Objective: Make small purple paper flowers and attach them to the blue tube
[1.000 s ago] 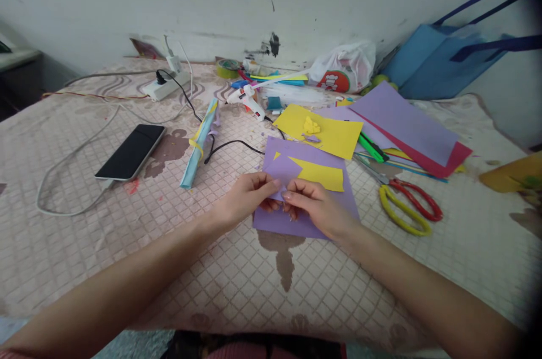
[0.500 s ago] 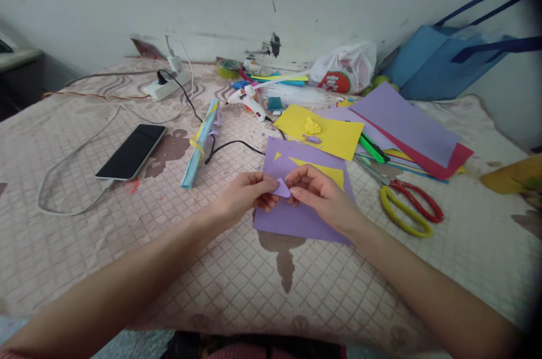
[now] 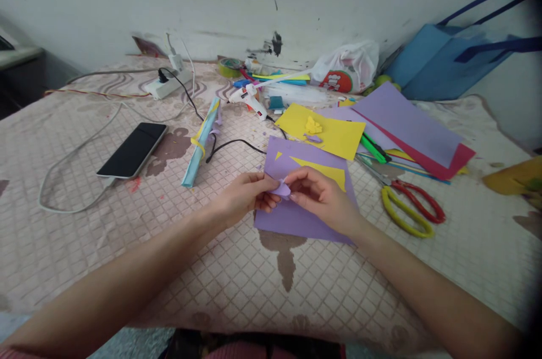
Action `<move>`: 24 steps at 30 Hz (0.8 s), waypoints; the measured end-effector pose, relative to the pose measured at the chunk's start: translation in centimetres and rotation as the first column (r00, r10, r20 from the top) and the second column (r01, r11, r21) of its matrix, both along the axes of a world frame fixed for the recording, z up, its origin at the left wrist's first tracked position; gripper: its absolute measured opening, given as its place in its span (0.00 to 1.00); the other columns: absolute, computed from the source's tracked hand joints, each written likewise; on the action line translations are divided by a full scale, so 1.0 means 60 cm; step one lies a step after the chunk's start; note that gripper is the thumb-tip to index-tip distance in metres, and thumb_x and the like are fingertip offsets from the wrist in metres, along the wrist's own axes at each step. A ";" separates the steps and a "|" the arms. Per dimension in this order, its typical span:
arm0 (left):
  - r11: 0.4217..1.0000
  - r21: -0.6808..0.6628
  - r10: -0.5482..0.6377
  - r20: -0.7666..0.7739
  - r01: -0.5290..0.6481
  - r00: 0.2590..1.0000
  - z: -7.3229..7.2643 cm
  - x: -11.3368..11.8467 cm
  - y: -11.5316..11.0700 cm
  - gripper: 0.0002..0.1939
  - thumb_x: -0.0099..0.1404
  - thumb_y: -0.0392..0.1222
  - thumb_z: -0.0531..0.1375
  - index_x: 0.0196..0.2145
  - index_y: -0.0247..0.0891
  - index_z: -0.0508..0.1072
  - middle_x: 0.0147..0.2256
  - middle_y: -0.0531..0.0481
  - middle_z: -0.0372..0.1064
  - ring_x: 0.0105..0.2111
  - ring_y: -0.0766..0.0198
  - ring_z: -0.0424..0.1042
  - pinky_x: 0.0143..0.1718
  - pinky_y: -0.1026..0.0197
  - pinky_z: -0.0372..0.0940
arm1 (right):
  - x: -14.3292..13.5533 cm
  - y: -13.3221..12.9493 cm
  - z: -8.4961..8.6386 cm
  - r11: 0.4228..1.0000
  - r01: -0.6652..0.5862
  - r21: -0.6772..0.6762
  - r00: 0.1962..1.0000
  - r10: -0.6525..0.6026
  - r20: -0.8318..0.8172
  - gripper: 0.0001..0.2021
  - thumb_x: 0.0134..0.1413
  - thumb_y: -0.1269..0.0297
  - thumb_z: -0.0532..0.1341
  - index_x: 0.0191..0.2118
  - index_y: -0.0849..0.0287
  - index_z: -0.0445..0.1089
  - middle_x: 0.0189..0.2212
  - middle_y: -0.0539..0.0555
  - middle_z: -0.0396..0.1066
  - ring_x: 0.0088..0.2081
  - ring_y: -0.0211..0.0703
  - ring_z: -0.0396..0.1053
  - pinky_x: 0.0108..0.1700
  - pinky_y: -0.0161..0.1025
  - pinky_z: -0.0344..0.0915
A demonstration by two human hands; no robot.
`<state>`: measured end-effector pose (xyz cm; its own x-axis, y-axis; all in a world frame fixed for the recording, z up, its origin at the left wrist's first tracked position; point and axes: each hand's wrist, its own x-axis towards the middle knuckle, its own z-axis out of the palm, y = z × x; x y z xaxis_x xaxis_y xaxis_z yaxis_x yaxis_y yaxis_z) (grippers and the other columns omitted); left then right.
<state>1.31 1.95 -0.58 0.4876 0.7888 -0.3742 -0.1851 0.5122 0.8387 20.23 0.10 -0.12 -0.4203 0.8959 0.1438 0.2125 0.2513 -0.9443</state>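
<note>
A small piece of purple paper [image 3: 283,189] is held between both hands. My left hand [image 3: 254,191] pinches its left side with thumb and fingers. On its right edge, my right hand [image 3: 319,195] closes thumb and fingertips, partly hiding the piece. Beneath them lies a larger purple sheet [image 3: 300,223], with yellow paper scraps [image 3: 330,171] on it. Just behind is a yellow sheet [image 3: 339,132] bearing a crumpled yellow paper bit [image 3: 313,125] and a small purple scrap [image 3: 314,138].
Scissors [image 3: 406,209] and a green cutter [image 3: 375,148] lie at right, near stacked coloured paper [image 3: 406,122]. A glue gun [image 3: 249,100] trails a black cable behind the hands. A light-blue paper roll [image 3: 199,147] and a charging phone [image 3: 133,150] are at left.
The small purple piece has changed from a flat, pointed look to a more curled, rounded shape at its right end. Both hands stay in nearly the same place.
</note>
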 end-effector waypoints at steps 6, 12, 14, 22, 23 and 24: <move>1.000 0.022 -0.006 -0.087 0.008 0.996 0.007 0.003 -0.002 0.07 0.57 0.38 0.61 0.26 0.31 0.69 0.20 0.51 0.69 0.18 0.73 0.65 0.23 0.69 0.60 | 0.001 -0.004 0.008 0.938 -0.018 0.346 0.983 -0.047 0.180 0.07 0.56 0.69 0.58 0.39 0.51 0.69 0.42 0.54 0.65 0.46 0.45 0.64 0.48 0.46 0.63; 0.980 0.196 0.000 -0.207 0.042 0.978 0.014 0.006 -0.009 0.08 0.58 0.41 0.60 0.26 0.33 0.68 0.22 0.53 0.68 0.21 0.72 0.66 0.26 0.67 0.62 | -0.001 -0.003 0.007 0.943 0.041 0.330 0.983 -0.097 0.155 0.03 0.55 0.66 0.59 0.35 0.53 0.70 0.39 0.54 0.67 0.43 0.46 0.66 0.47 0.46 0.63; 0.971 0.233 0.000 -0.218 0.052 0.976 0.015 0.006 -0.010 0.09 0.58 0.43 0.60 0.28 0.33 0.68 0.22 0.53 0.68 0.22 0.71 0.67 0.27 0.67 0.63 | -0.001 -0.002 0.006 0.951 0.061 0.305 0.984 -0.108 0.140 0.02 0.55 0.65 0.59 0.34 0.53 0.70 0.40 0.54 0.67 0.43 0.45 0.66 0.46 0.46 0.64; 0.969 0.232 -0.028 -0.221 0.081 0.975 0.013 0.003 -0.006 0.08 0.58 0.42 0.60 0.30 0.33 0.68 0.24 0.53 0.69 0.24 0.71 0.67 0.28 0.67 0.63 | 0.007 0.006 0.001 0.935 0.030 0.353 0.983 -0.091 0.158 0.03 0.55 0.65 0.60 0.34 0.51 0.72 0.39 0.53 0.67 0.44 0.45 0.66 0.47 0.47 0.62; 0.964 0.250 -0.030 -0.231 0.089 0.973 0.012 0.003 -0.006 0.08 0.58 0.42 0.60 0.30 0.33 0.68 0.24 0.53 0.69 0.24 0.71 0.67 0.28 0.67 0.63 | 0.007 0.007 0.001 0.939 0.031 0.343 0.984 -0.090 0.155 0.03 0.54 0.65 0.60 0.34 0.52 0.71 0.39 0.53 0.67 0.43 0.45 0.66 0.47 0.47 0.62; 0.957 0.272 -0.031 -0.240 0.098 0.970 0.011 0.003 -0.006 0.08 0.59 0.42 0.60 0.30 0.33 0.68 0.24 0.52 0.69 0.24 0.71 0.67 0.28 0.67 0.63 | 0.007 0.007 0.001 0.945 0.039 0.324 0.985 -0.092 0.148 0.03 0.54 0.65 0.60 0.34 0.52 0.71 0.39 0.53 0.67 0.43 0.45 0.66 0.47 0.46 0.62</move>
